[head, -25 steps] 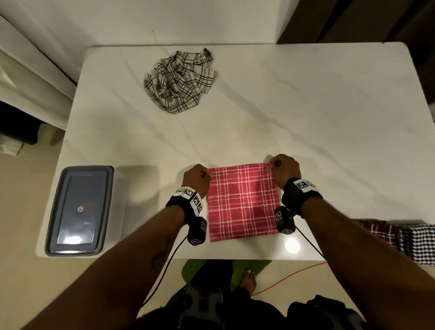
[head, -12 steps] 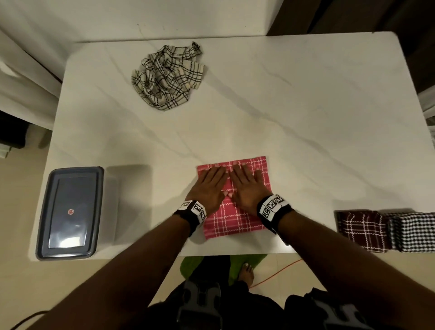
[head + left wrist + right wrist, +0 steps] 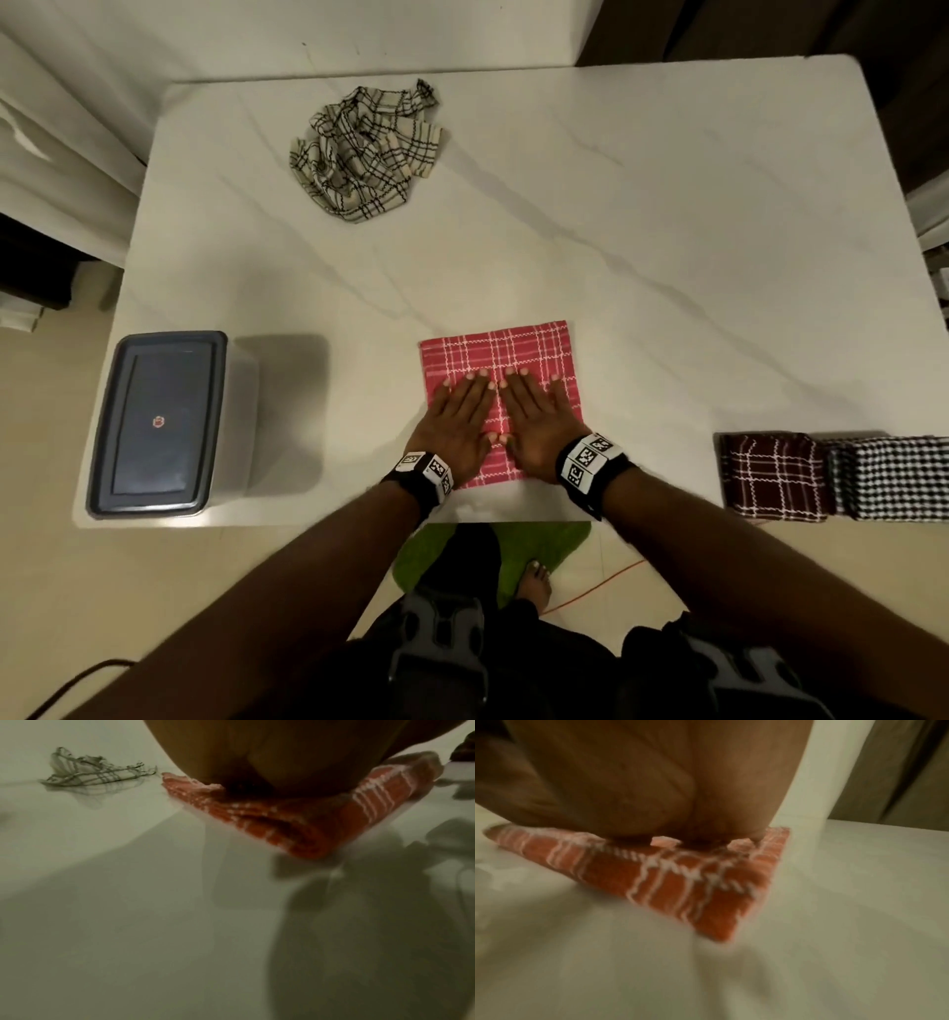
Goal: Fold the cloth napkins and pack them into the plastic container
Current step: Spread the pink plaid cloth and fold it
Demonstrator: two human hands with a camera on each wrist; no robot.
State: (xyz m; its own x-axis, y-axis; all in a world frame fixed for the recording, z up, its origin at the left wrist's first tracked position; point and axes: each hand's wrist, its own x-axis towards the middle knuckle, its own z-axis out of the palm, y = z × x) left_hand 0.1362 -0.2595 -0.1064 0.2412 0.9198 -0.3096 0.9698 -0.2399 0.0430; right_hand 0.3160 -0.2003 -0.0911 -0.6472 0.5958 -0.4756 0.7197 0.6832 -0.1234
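A folded red plaid napkin (image 3: 513, 354) lies flat near the table's front edge; its folded layers show in the left wrist view (image 3: 295, 823) and the right wrist view (image 3: 680, 888). My left hand (image 3: 459, 419) and right hand (image 3: 536, 419) press on it side by side, palms down with straight fingers. A crumpled cream plaid napkin (image 3: 364, 154) sits at the back left, also seen as the cream napkin (image 3: 95, 772). The lidded plastic container (image 3: 154, 424) stands at the front left corner.
Two folded napkins, a maroon plaid one (image 3: 773, 475) and a black-and-white checked one (image 3: 896, 478), lie at the front right edge of the white marble table (image 3: 667, 231). A green mat (image 3: 544, 545) and an orange cable (image 3: 595, 588) are on the floor below.
A second ago both hands pinched the napkin's far corners. They let go, laid flat on the cloth, and have since slid back toward me over it.
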